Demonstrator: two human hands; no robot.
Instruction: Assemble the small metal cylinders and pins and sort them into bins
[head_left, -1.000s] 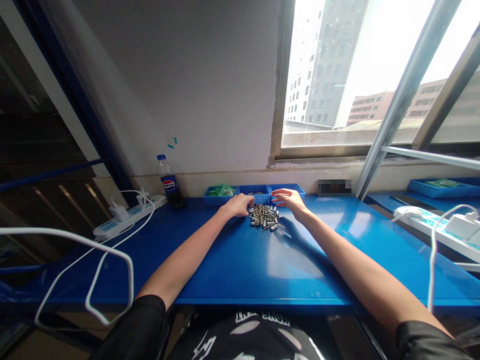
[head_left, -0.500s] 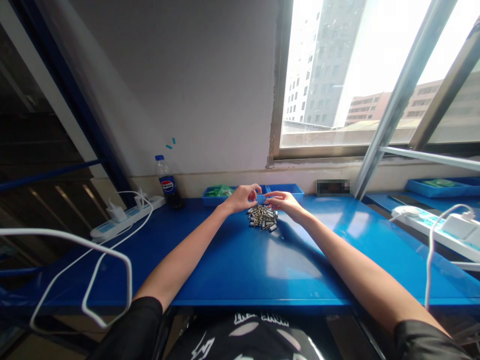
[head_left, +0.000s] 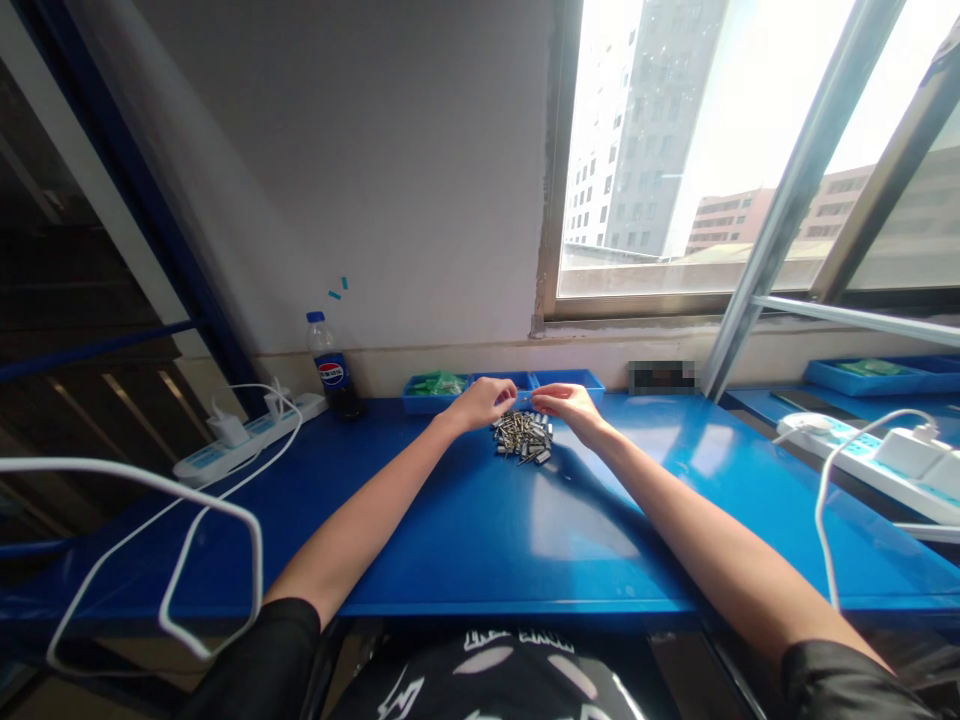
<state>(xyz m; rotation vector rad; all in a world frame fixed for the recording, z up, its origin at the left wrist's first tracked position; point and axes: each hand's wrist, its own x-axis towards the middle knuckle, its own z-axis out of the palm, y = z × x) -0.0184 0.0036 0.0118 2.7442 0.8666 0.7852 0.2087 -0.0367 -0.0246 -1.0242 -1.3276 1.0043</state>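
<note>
A heap of small metal parts (head_left: 523, 438) lies on the blue table (head_left: 465, 540); thin brass-coloured pieces mix with short silver cylinders, too small to name surely. My left hand (head_left: 480, 403) hovers at the heap's upper left, thumb and fingers drawn into a pinch. Facing it from the right, my right hand (head_left: 568, 406) is closed too, its fingertips pressed together. Only a narrow gap separates the two sets of fingertips. What either pinch holds is too small to make out.
Behind my hands, a blue divided tray (head_left: 592, 384) holds green packets (head_left: 439, 384) at its left. A cola bottle (head_left: 332, 372) stands left of it. Power strips (head_left: 196, 462) with white cables flank the table. A metal post (head_left: 750, 280) rises at the right, by the window.
The fingers of both hands have drawn in from a looser spread to tighter pinches. Both hands stay above the heap. The view has shifted slightly.
</note>
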